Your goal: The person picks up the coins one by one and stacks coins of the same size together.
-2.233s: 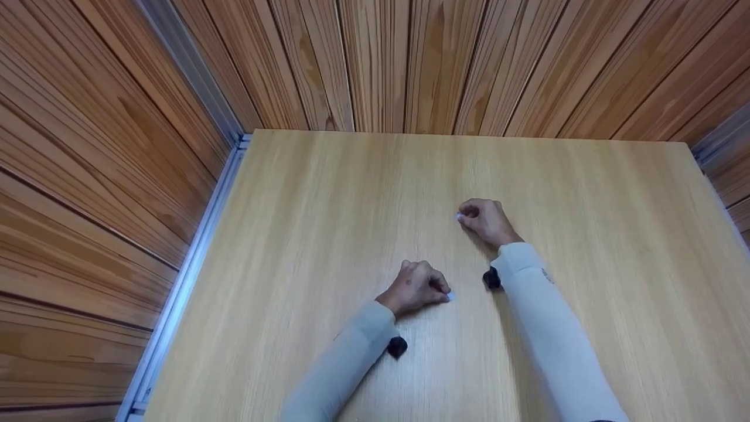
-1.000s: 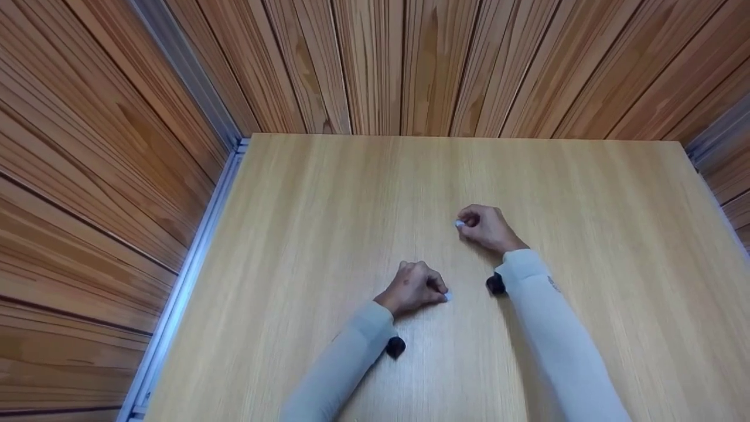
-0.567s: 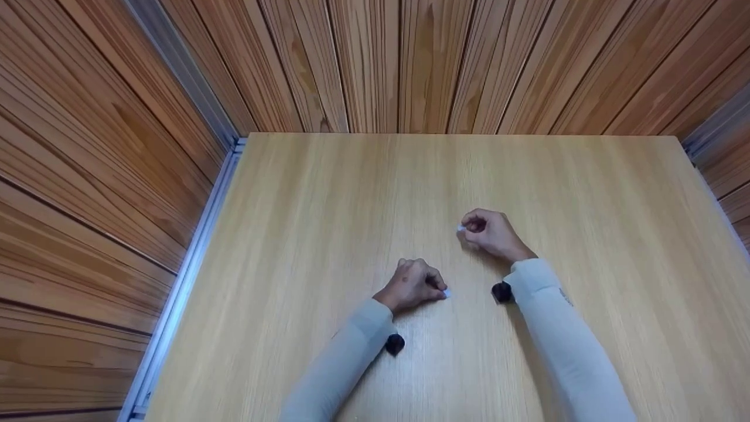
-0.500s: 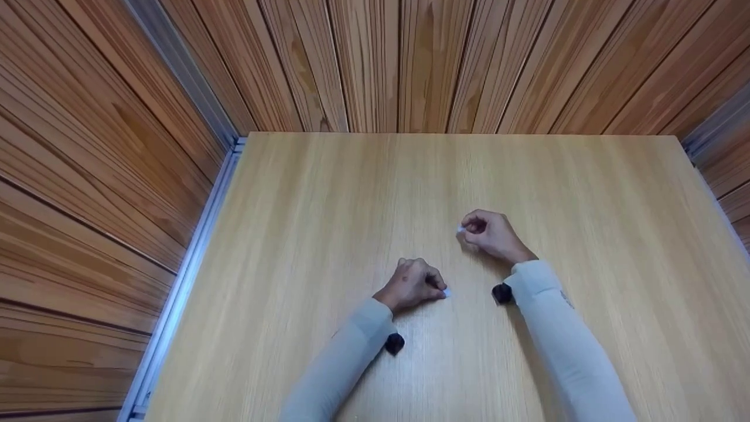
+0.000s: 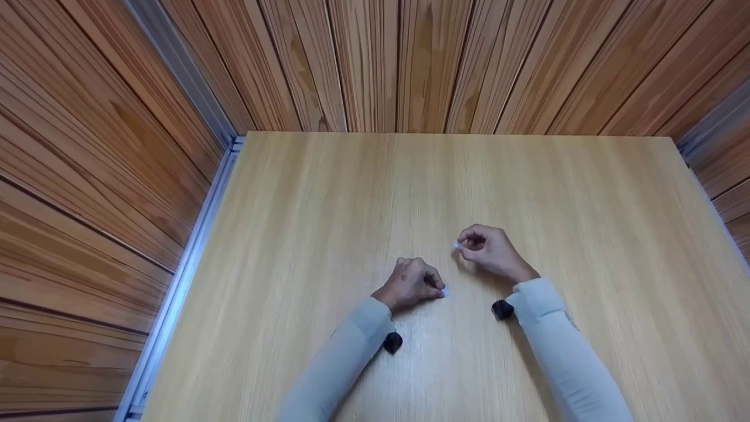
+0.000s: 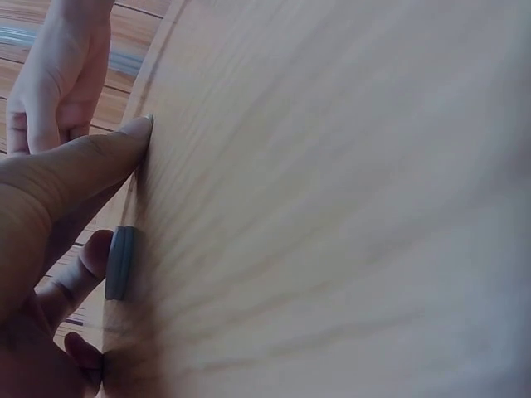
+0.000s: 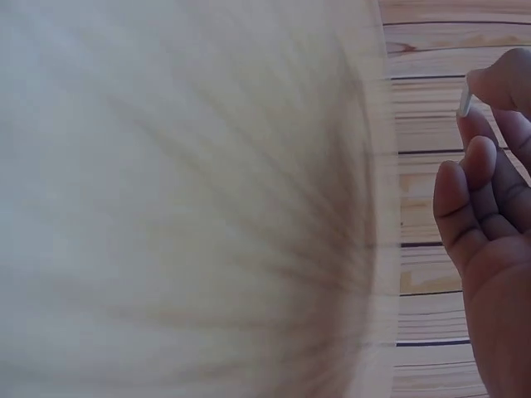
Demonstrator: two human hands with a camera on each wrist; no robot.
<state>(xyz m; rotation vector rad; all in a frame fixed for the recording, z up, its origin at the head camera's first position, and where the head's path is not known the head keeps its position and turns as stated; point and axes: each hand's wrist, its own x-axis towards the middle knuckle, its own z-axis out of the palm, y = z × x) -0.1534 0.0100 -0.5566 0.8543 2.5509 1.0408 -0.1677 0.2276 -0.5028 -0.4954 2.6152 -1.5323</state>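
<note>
On the tabletop (image 5: 328,234), my left hand (image 5: 413,282) pinches a small white piece (image 5: 445,291) at its thumb and fingertips. Beneath that hand, the left wrist view shows a dark grey, two-layered disc (image 6: 119,263), with a fingertip touching it; the head view hides this disc. Farther back and to the right, my right hand (image 5: 489,251) pinches another small white piece (image 5: 456,245) between thumb and index finger. In the right wrist view this piece (image 7: 465,97) looks thin and pale, and the other fingers are bent and hold nothing. A short gap separates the two hands.
Wooden plank walls (image 5: 375,64) rise behind the table and at its left. A metal rail (image 5: 181,281) runs along the left edge. Each sleeve cuff carries a small black device, one at the left wrist (image 5: 393,342) and one at the right wrist (image 5: 503,309).
My right hand has come nearer to me with its white piece, closing some of the distance to the left hand. The left hand has stayed almost still. The head view has shifted slightly.
</note>
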